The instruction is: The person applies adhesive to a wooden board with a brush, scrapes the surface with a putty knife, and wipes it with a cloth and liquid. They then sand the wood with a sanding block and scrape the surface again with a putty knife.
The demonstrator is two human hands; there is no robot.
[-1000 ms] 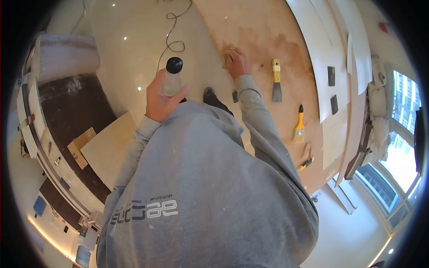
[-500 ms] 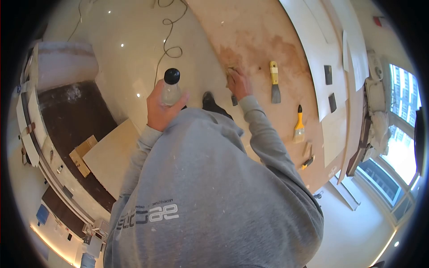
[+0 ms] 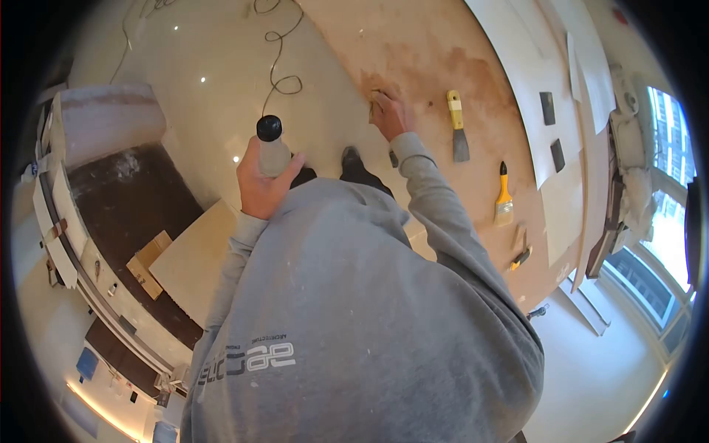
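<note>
Right hand presses a rag onto the plywood board, left hand gripping a bottle. Mid-wipe, I'd say; next pass probably needs fresh liquid.

Bright daylight from blown-out window at right; glare spots on glossy floor; heavy fisheye bending, dark corners, edges perhaps soft.

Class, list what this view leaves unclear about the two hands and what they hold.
Head view: tan pad, mostly covered by the right hand; kind and grip unclear.
Head view: bottle, lower part wrapped by the left hand; contents unclear.
Head view: dark thing beside sleeve, too small.
</note>
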